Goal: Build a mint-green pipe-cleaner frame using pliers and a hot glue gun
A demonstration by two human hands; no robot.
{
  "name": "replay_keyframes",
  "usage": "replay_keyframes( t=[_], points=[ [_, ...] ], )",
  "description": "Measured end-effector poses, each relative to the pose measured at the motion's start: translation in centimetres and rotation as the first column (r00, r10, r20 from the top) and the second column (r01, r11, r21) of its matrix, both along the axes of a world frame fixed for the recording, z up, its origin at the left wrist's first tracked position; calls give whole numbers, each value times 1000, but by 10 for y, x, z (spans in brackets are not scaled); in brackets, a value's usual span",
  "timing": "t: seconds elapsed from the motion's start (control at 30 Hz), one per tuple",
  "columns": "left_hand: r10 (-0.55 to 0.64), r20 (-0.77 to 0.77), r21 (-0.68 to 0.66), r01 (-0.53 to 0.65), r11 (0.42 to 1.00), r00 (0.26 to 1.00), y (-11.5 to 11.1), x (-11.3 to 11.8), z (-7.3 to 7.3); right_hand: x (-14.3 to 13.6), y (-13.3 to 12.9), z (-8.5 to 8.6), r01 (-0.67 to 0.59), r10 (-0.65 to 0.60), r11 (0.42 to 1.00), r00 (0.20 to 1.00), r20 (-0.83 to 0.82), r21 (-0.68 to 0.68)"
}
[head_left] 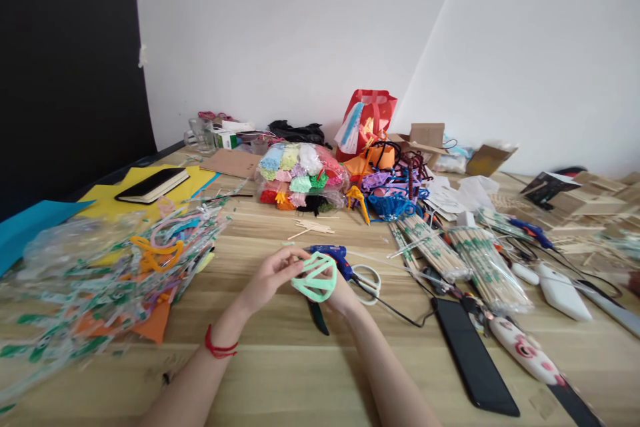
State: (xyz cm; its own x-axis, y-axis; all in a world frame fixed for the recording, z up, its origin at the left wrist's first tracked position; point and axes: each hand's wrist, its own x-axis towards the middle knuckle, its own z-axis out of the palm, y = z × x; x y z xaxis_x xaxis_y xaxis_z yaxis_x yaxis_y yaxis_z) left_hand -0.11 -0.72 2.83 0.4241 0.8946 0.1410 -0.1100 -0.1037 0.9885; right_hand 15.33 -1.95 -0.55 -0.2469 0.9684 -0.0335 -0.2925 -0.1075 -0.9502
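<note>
A mint-green openwork piece, rounded with slanting bars and apparently made of fuzzy pipe cleaners, is held between my hands above the table. My left hand is closed, thumb and fingers pinching its left edge. Behind its right side is my right hand, curled against it, with most of its fingers hidden by the piece. A blue glue gun lies just beyond my hands. White-handled scissors rest to the right of it. Under the hands a dark curved item shows in part.
Plastic wrappers and coloured scraps spread across the left. Bagged pipe cleaners and a red bag stand behind. At right lie packs of wooden sticks, a black phone and the glue gun's cable.
</note>
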Motion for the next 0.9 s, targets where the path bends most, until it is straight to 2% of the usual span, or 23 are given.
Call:
replay_keyframes(
  t=[0.07,0.17,0.3,0.37,0.43,0.47,0.53,0.57,0.63,0.7,0.8,0.9],
  points=[
    [-20,-51,87,25,996,999,-2,2,-1,1,2,-1,58,-58,997,998,5,44],
    [-42,-57,194,52,980,997,-3,2,-4,4,5,-2,105,-105,994,994,-21,18],
    [-68,-188,201,106,974,980,-3,1,-6,4,4,2,100,-101,994,995,-25,-38],
    [-10,-256,211,66,975,967,-3,0,-6,7,4,4,104,-103,995,991,81,-3],
    [66,-268,209,-9,978,961,-2,-1,-7,13,5,6,176,-205,976,938,281,124],
    [104,-250,187,-57,981,963,-2,-1,-7,17,6,7,239,-315,943,863,394,229],
    [173,-177,106,-155,982,969,1,-3,-7,28,9,6,350,-573,816,595,564,460],
    [194,-134,59,-188,980,972,2,-4,-7,34,11,5,374,-660,751,446,605,544],
    [224,-56,-7,-225,974,973,5,-6,-6,43,14,2,380,-724,684,245,645,623],
    [273,-12,-38,-273,961,962,8,-8,-4,49,17,-3,333,-714,684,128,688,649],
    [398,44,-89,-393,915,916,14,-12,-3,48,18,-12,270,-634,737,-43,772,620],
    [480,144,-157,-459,874,865,19,-16,-3,43,19,-17,272,-522,795,-146,840,542]
  ],
)
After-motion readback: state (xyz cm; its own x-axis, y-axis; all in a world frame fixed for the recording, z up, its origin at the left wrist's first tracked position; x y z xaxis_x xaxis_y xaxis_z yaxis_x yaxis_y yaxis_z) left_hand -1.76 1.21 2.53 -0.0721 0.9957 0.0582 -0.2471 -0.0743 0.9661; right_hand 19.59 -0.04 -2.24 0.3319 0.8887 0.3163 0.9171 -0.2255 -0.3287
